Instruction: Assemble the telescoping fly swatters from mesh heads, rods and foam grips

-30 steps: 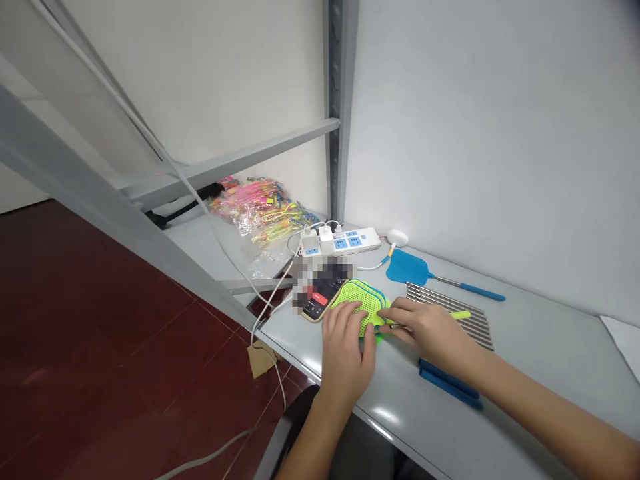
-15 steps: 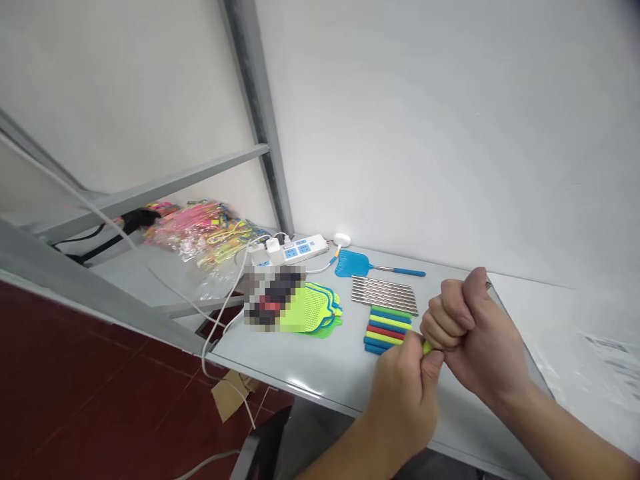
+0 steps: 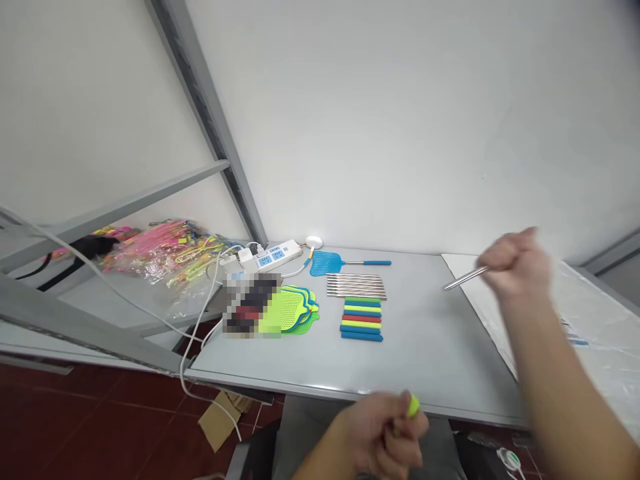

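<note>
My left hand (image 3: 383,437), at the table's front edge, is closed around a yellow-green handle sleeve (image 3: 413,405); only its end shows. My right hand (image 3: 517,270) is raised at the right, blurred, its fingers wrapped round a thin metal rod (image 3: 465,278) that points left and down. On the table lies a row of coloured handle sleeves (image 3: 361,319) in blue, yellow, red and green. Behind them is a row of metal rods (image 3: 356,286). A blue fly swatter (image 3: 327,263) with rod and handle lies at the back. Yellow-green and blue swatter heads (image 3: 295,310) are stacked to the left.
A white power strip (image 3: 273,257) with plugs and cables stands behind the swatter heads. Clear bags of colourful items (image 3: 165,250) lie at the left beyond a grey metal frame (image 3: 205,100). White plastic sheeting (image 3: 590,320) covers the right side. Cardboard (image 3: 220,420) lies on the floor.
My hands have moved apart from where they met. The right hand has gone up and right with the rod, the left down with the sleeve. The view has shifted right.
</note>
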Action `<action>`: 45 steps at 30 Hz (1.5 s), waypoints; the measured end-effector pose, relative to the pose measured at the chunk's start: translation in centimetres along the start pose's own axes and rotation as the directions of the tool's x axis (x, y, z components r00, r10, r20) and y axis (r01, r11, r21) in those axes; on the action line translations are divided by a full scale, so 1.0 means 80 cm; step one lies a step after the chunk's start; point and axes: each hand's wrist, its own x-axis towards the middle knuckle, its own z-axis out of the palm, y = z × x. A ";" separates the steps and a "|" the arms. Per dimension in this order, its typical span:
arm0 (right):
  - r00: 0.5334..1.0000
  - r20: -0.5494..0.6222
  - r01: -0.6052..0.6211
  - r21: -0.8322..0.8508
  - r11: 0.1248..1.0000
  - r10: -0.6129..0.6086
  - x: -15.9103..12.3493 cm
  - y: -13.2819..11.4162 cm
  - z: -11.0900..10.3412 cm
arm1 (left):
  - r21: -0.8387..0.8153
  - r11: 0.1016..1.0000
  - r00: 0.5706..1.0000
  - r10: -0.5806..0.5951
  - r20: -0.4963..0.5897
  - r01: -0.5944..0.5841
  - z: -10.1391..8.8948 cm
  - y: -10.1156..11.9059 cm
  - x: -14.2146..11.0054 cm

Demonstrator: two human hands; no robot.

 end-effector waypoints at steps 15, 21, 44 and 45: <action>0.984 -0.177 -0.017 -0.157 0.987 -0.011 -0.076 0.075 -0.025 | 0.904 0.408 -0.024 0.910 -0.414 -0.127 -0.028 0.010 -0.009; 0.999 -0.029 0.005 -0.337 0.941 -0.016 -0.099 0.082 -0.029 | 0.937 0.001 0.141 0.989 -0.054 0.349 -0.036 0.015 -0.017; 0.969 0.009 0.208 -0.570 0.795 -0.247 -0.110 0.104 0.001 | 0.673 -0.325 0.394 0.918 0.055 0.664 -0.036 0.051 -0.036; 0.968 0.061 0.225 -0.631 0.742 -0.242 -0.110 0.105 0.004 | 0.676 -0.321 0.387 0.920 0.057 0.663 -0.037 0.053 -0.036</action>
